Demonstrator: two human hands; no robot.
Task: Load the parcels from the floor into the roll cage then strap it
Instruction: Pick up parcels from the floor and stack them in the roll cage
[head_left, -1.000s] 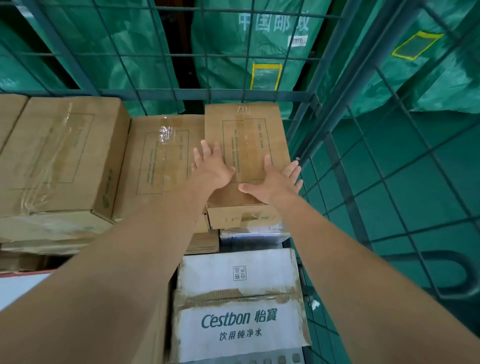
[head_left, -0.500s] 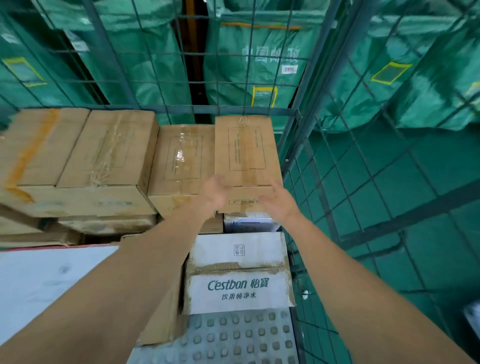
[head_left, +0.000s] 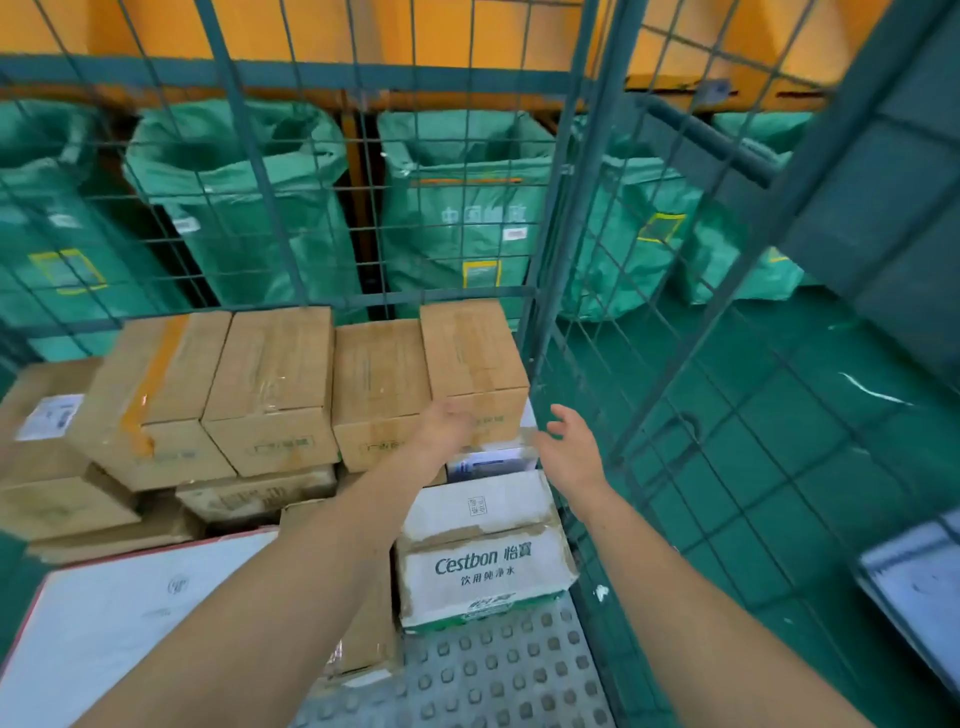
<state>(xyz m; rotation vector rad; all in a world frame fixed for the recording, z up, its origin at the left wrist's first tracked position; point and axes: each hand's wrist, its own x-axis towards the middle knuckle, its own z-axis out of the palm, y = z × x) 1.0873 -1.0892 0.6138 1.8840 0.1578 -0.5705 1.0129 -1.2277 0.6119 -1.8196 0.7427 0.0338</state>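
Note:
Inside the green wire roll cage (head_left: 566, 171), a row of brown cardboard parcels sits stacked along the back. The rightmost brown parcel (head_left: 470, 353) stands against the cage's right wall. My left hand (head_left: 447, 428) hovers at its near face with relaxed fingers and holds nothing. My right hand (head_left: 569, 441) is just right of that parcel, fingers spread and empty, close to the cage mesh. Below my hands lies a white Cestbon water carton (head_left: 485, 561) on the cage's studded grey floor (head_left: 493, 670).
A large flat white box (head_left: 114, 618) with a red edge lies at the lower left. Green mail sacks (head_left: 462, 218) hang behind the cage. Outside the mesh to the right are a green floor (head_left: 779, 467) and a pale parcel (head_left: 919, 577).
Both hands have come off the rightmost brown parcel and drawn back toward me. The view has tilted upward and pulled away from the stack.

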